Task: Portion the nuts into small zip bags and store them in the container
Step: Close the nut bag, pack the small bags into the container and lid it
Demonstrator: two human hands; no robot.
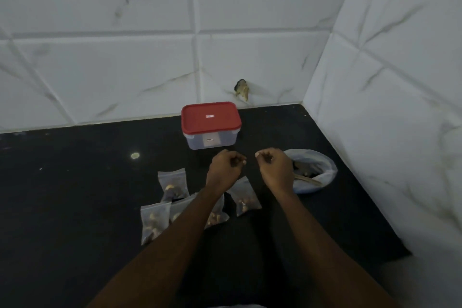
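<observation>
A clear plastic container [210,141] with a red lid [211,119] on it stands near the back wall. My left hand [223,169] and my right hand [276,169] hover side by side just in front of it, fingers curled, with nothing visible in either. Several small zip bags holding nuts lie on the counter below my left arm: one [173,184] at the left, one [153,220] nearer me, one [245,197] between my forearms. My left forearm partly hides another. An open larger bag of nuts [322,170] with a spoon [308,180] in it sits right of my right hand.
The black countertop [75,195] meets white marble-look tiled walls at the back and on the right, which form a corner [303,102]. A chipped hole [242,89] marks the back wall behind the container. A pale spot [135,155] lies on the counter at the left.
</observation>
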